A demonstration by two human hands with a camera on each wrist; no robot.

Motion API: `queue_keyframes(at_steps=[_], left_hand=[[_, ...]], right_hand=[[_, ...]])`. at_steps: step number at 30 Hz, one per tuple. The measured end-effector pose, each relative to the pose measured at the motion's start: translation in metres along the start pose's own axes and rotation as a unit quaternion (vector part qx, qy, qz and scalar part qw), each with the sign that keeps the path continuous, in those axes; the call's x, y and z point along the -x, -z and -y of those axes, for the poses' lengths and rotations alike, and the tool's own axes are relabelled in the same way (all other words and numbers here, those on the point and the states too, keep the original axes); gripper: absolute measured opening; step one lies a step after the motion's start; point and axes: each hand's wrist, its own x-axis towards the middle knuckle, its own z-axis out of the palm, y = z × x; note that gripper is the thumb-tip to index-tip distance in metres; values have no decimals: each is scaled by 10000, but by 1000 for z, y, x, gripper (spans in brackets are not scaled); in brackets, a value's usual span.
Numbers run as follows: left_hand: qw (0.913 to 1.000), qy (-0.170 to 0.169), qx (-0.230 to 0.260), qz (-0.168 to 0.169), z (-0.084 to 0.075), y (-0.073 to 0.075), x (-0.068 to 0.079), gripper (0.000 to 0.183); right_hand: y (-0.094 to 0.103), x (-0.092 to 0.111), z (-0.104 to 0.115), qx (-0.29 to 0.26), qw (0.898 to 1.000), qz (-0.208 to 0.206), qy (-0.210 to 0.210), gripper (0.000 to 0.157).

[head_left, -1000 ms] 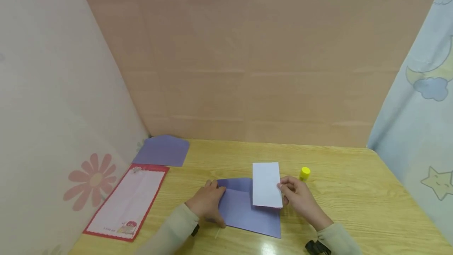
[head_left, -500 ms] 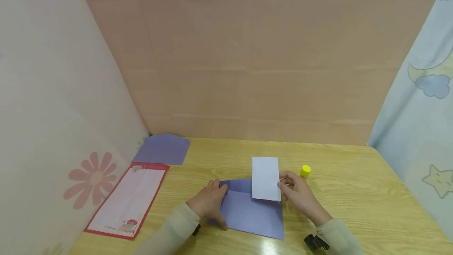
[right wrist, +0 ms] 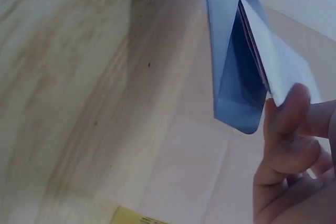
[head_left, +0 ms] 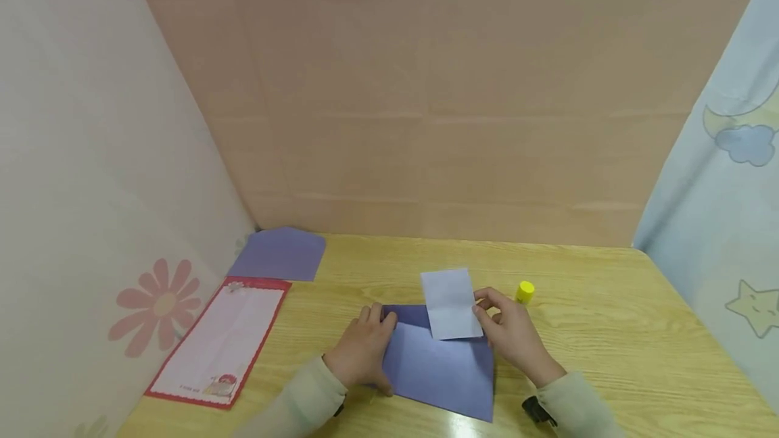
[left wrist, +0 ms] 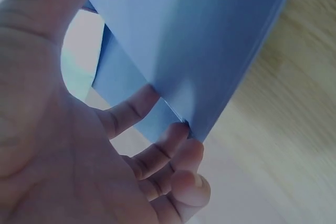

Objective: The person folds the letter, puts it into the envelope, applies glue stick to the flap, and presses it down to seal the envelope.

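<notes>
Purple envelope (head_left: 438, 374): between the two hands near the front of the wooden table (head_left: 608, 336), its pocket mouth gaping on the far side, the darker flap opened out beyond it.
Folded white paper (head_left: 447, 296): at that mouth, slightly tilted, its lower edge across the opening and the rest sticking out past the flap; redder layers show between its folds in the right wrist view. Whether any of it sits inside the pocket, I cannot tell.
Right hand (head_left: 511, 330): thumb and fingers pinched together on the paper's right edge.
Left hand (head_left: 363, 347): curled round the envelope's left end, thumb apart from the fingers at the near edge, fingertips at the mouth.
Second purple envelope (head_left: 278, 255): in the table's far left corner; contents cannot be told.
Red-bordered sheet (head_left: 219, 343): just in front of that one, well apart from the hands, a small printed figure at its near end.
Yellow cylinder (head_left: 525, 291): just beyond the right hand, which partly blocks it.
Flowered curtain (head_left: 122, 154): close along the left, beside the sheet.
</notes>
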Motion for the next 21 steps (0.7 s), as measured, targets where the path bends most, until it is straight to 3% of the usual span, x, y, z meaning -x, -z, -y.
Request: queue_keyframes(at_steps=[4,9,11,17,21], left_hand=[[9997,-20,-208,-120,-4,3,1,110],[9994,-20,-295,-162,-5,4,1,109],[9993,-22,-330,-195,-5,3,1,108],[9988,-32,-399,-266,-5,-1,1,107],[9988,-37,-357,-322,-7,-2,1,103]], right_hand=[[-1,2,3,543,9931,-358,972,15],[-3,3,6,1135,9665,-534,2239,20],[-4,3,8,1144,9652,-418,2312,21],[-8,8,14,589,9842,252,1649,21],[-8,7,16,851,9815,331,1684,23]])
